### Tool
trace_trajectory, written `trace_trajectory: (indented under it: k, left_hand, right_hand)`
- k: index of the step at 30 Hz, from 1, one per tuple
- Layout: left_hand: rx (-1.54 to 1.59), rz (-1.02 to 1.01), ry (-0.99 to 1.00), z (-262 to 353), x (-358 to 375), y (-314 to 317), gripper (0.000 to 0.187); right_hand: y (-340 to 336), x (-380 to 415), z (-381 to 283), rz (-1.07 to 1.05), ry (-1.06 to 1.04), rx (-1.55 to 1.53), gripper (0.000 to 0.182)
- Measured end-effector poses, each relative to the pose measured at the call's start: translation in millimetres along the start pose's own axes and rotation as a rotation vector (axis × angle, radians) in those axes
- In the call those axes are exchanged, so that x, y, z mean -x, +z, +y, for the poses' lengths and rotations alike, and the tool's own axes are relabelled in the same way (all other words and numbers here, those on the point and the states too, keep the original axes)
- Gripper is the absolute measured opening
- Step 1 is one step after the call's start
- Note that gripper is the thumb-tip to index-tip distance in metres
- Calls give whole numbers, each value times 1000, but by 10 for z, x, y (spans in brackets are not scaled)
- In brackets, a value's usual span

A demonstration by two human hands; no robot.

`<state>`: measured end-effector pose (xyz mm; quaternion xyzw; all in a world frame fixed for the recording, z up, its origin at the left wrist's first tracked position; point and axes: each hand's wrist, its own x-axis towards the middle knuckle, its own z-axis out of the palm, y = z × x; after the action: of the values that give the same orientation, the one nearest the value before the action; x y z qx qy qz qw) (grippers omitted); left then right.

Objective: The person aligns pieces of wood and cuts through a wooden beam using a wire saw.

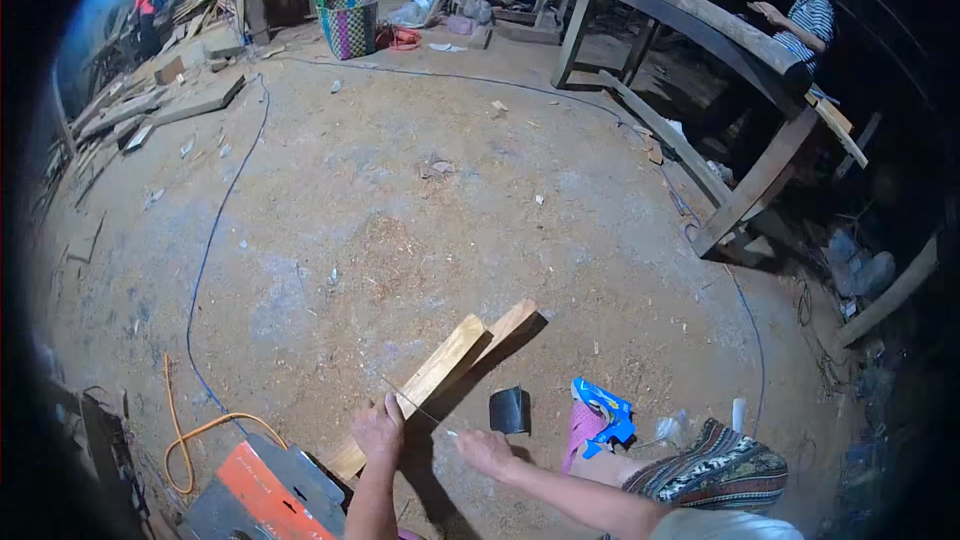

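Observation:
Two pale lengths of wood lie side by side at a slant on the ground in front of me. My left hand is closed over the nearer part of the wood. My right hand grips the end of a thin, straight rod-like tool, which crosses the wood close to my left fingers. Its exact kind is too fine to make out. Right of the wood lies a dark, curved piece. A blue object rests by a pink sandal near my patterned clothing.
An orange and grey box stands at lower left beside an orange cord. A blue cord loops over the dusty ground. A wooden bench stands upper right, with a person behind it. A woven basket is farther back.

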<state>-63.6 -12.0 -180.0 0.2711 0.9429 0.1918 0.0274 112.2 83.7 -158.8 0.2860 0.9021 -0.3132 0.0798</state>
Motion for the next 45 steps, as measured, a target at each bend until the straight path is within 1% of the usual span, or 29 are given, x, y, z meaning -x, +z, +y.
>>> trace_trajectory:
  k: [2,4,5,6,7,8,9,10,11,12,14,15,17,20,21,23,24,26,27,28,29,31,33,34,36,37,38,41,45]
  left_hand:
    - [1,38,-11,2,-62,-59,43]
    - [21,8,10,51,-37,-148,45]
    - [7,-3,2,42,-46,-105,45]
    - [-9,48,-17,6,-52,-1,45]
    - [-29,91,-46,-41,-1,41,45]
    - [-16,75,-48,13,-3,-49,45]
    - [-8,52,-54,47,-36,-126,45]
    - [-38,34,-20,24,-39,-121,46]
    - [-69,13,25,-9,-35,-107,47]
    - [-89,-26,3,-8,-56,-107,48]
    - [-122,-68,-8,8,-47,-120,48]
    - [-112,-64,-3,20,-68,-125,48]
    - [-108,-52,-2,-1,-73,-130,48]
    - [-66,-3,39,-29,-101,-94,49]
    - [-62,-16,23,-11,-86,-122,49]
    - [-98,-94,-27,18,-87,-150,46]
    - [-70,-68,8,-25,-81,-110,46]
    - [-76,-116,-8,-27,-56,-133,47]
    - [-61,-125,-15,14,-94,-173,47]
    - [-61,-64,-1,30,-72,-167,47]
    - [-75,-50,3,32,-88,-164,47]
    - [-86,-109,-23,3,-118,-135,45]
    - [-93,-118,-27,19,-148,-145,45]
    - [-97,-111,-15,11,-154,-125,45]
    - [-101,-122,-18,5,-106,-119,45]
    - [-72,-85,-9,6,-84,-137,47]
    - [-42,-39,12,39,-93,-162,50]
    - [-49,-6,4,29,-96,-116,49]
    - [-34,-34,10,41,-122,-134,48]
  right_hand:
    - [51,-279,-142,-26,-26,31,33]
    - [69,-423,-302,158,9,15,30]
    - [183,-502,-171,138,-9,-102,27]
    - [352,-459,-14,100,-17,-225,25]
    - [145,-301,-57,37,-36,131,20]
    - [-23,-116,-24,-89,-136,370,16]
    - [50,-65,102,-93,-78,295,16]
    - [-48,100,38,135,-106,148,35]
    - [-78,78,2,92,-51,171,37]
    - [-91,41,-71,130,-30,86,39]
    - [84,-212,-172,225,-31,83,36]
    - [106,-363,-233,223,-34,72,36]
    - [123,-572,-348,132,37,57,28]
    - [59,-290,-167,190,-31,7,29]
    - [21,-126,-47,170,-30,14,29]
    - [-12,201,127,38,-5,146,28]
    - [12,221,96,8,0,136,28]
    - [12,99,20,48,74,138,28]
    - [43,-11,-26,57,72,122,28]
    - [100,-171,-82,111,35,123,27]
    - [139,-286,-150,162,-4,125,26]
    - [149,-320,-157,211,-50,112,23]
    - [-11,-127,-98,90,2,93,22]
    - [-10,7,48,104,-52,88,22]
    - [24,45,157,76,-50,107,22]
    - [59,96,195,66,-40,117,22]
    - [91,21,97,110,-16,36,22]
    - [121,-439,-256,103,53,48,24]
    - [145,-269,-5,132,-21,16,27]
